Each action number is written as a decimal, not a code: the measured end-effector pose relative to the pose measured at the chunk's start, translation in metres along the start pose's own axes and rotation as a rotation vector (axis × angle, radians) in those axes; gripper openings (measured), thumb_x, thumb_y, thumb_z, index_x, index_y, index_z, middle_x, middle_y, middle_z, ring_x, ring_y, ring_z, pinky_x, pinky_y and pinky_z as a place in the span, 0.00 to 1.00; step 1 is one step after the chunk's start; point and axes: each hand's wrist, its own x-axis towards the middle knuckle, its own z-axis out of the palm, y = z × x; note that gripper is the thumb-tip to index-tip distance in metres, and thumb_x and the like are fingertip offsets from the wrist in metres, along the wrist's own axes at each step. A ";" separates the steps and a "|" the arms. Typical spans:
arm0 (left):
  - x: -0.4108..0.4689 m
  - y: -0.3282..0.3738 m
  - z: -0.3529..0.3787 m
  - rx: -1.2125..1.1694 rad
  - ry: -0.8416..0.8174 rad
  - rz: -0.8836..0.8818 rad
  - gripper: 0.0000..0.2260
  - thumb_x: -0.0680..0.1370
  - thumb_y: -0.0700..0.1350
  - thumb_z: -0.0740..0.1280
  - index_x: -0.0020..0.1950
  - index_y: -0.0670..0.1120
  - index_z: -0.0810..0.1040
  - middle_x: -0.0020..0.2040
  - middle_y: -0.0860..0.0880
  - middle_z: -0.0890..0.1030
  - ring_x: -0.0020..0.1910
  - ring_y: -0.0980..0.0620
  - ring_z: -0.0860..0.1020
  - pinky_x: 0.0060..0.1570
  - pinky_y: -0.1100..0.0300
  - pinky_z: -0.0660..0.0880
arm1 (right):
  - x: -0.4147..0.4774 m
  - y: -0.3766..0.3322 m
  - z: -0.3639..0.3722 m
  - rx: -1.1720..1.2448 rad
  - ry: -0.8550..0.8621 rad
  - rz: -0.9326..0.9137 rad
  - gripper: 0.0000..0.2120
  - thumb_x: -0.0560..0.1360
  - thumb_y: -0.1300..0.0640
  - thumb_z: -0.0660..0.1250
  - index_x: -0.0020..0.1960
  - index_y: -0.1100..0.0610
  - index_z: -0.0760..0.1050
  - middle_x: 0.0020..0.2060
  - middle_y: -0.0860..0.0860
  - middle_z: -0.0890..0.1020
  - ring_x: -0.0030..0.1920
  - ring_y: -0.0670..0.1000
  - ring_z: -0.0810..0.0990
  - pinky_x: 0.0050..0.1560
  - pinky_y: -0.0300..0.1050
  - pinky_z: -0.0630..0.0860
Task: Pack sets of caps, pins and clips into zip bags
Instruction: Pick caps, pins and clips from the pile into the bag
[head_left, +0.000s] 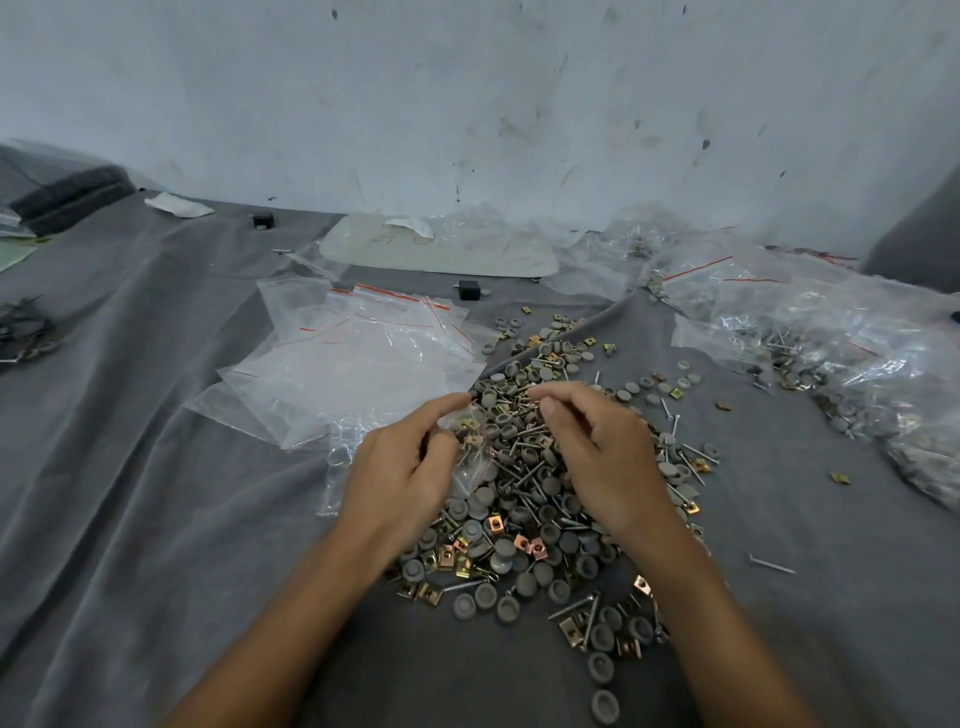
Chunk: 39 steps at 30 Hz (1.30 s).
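Ok so there's a big messy pile (519, 525) of grey caps, pins and gold/copper clips dumped in the middle of a wrinkled grey cloth (156, 467), and both hands are right over it. The left hand (400, 467) is pinching a small zip bag (470, 460) by its top edge with thumb and fingers. The bag hangs onto the left side of the pile, and you can see a couple of clips and a pin inside. The right hand (597, 452) is curled with thumb and forefinger tips brought together just above the pile, near the bag's mouth. Honestly can't tell if there's anything between them. A stack of empty zip bags (363, 364) sits just left of the pile, and filled bags (831, 364) are heaped off to the right by the wall.
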 end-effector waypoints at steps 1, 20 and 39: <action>0.000 0.000 0.000 -0.001 0.001 -0.001 0.20 0.78 0.54 0.55 0.67 0.65 0.75 0.24 0.54 0.71 0.23 0.58 0.68 0.25 0.56 0.68 | 0.000 -0.001 -0.001 0.065 0.008 0.030 0.10 0.84 0.53 0.62 0.58 0.41 0.79 0.44 0.48 0.85 0.44 0.48 0.81 0.40 0.44 0.75; 0.001 -0.002 0.001 -0.058 0.055 -0.060 0.20 0.76 0.55 0.55 0.65 0.63 0.77 0.23 0.56 0.72 0.22 0.59 0.67 0.23 0.59 0.67 | -0.005 0.008 0.018 -0.551 -0.115 -0.185 0.10 0.80 0.45 0.65 0.55 0.47 0.82 0.53 0.45 0.77 0.57 0.52 0.67 0.61 0.53 0.66; 0.004 -0.003 0.000 -0.159 0.170 -0.132 0.21 0.76 0.51 0.57 0.67 0.59 0.78 0.24 0.55 0.71 0.24 0.56 0.67 0.27 0.62 0.66 | -0.013 -0.007 0.017 -0.409 -0.385 -0.165 0.19 0.75 0.36 0.63 0.61 0.44 0.78 0.52 0.39 0.74 0.57 0.43 0.65 0.62 0.45 0.66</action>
